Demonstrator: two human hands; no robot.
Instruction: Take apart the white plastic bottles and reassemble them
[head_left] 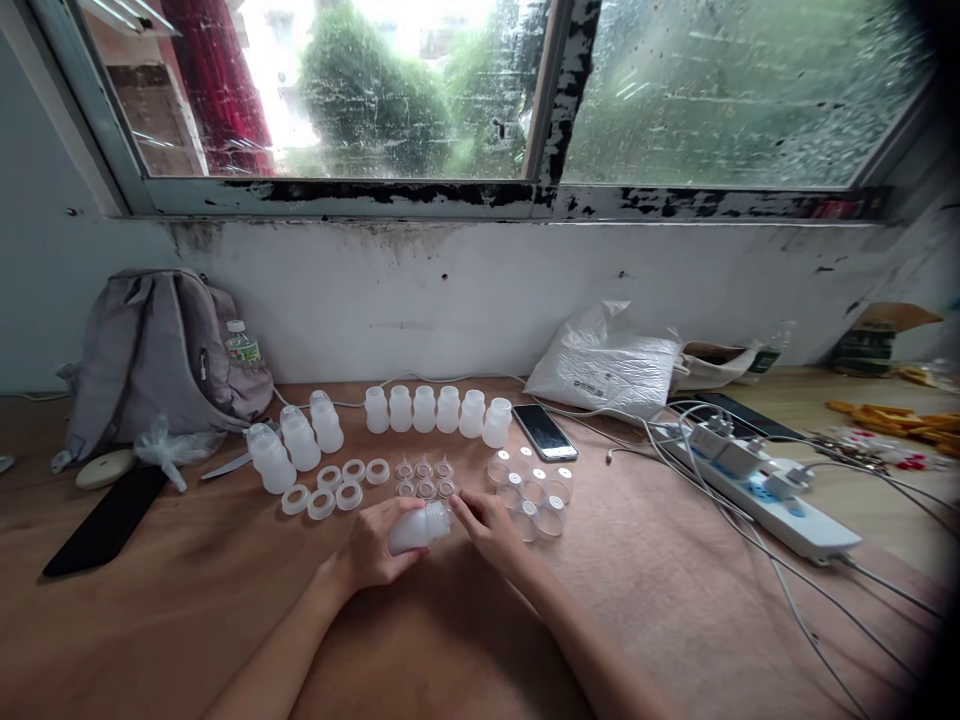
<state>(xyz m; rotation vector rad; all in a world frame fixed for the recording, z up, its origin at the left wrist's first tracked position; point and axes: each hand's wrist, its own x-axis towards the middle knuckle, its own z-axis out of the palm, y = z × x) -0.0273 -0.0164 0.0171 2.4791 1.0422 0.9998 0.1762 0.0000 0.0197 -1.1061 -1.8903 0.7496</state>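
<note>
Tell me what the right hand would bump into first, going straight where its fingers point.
Probably the bottle in the left hand, at the neck; depth is unclear, so the right hand might pass toward the small clear pieces instead.

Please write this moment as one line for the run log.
left hand: holds bottle, tilted | right hand: at its neck | nearby: rings, small clear pieces, clear caps | beyond: other bottles, phone

It looks like a small workroom: brown table point(187, 625), rowed bottles point(424, 410), power strip point(810, 525), peeling window frame point(337, 197).
</note>
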